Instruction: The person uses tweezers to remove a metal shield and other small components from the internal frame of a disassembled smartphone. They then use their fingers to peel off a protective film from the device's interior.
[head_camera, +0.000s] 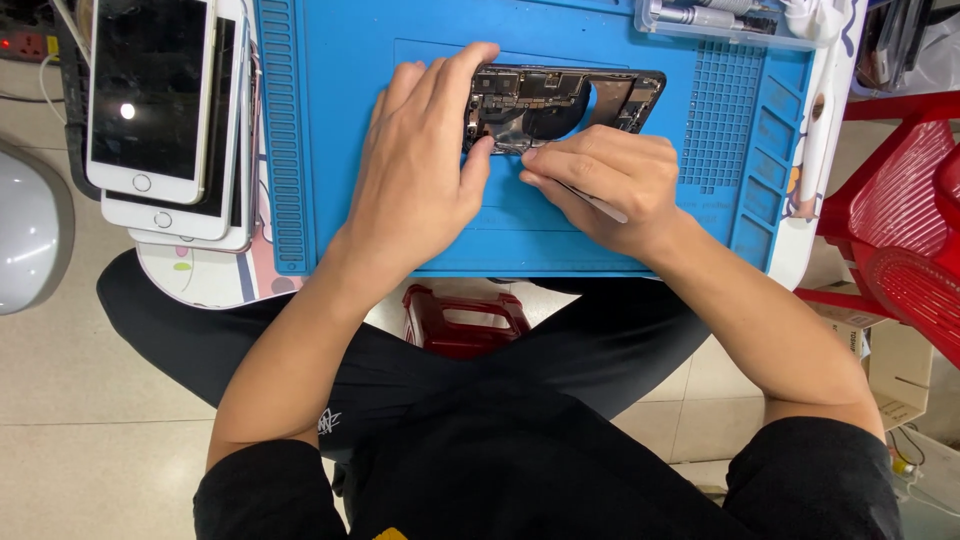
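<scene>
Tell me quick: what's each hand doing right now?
Left hand: open, fingers spread flat on the opened phone, steadying it.
Right hand: closed on a thin metal tool, tip at the phone's lower edge.

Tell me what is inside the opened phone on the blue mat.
Inside the opened phone circuit boards, dark components and a round dark part show. The left hand covers its left end, and the right hand, holding a thin tool, hides the lower edge.

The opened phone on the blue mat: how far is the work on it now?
Done: the opened phone lies without its screen, inner boards exposed. In hand: the left hand steadies it while the right hand works a thin tool inside. Left: it remains unassembled.
</scene>
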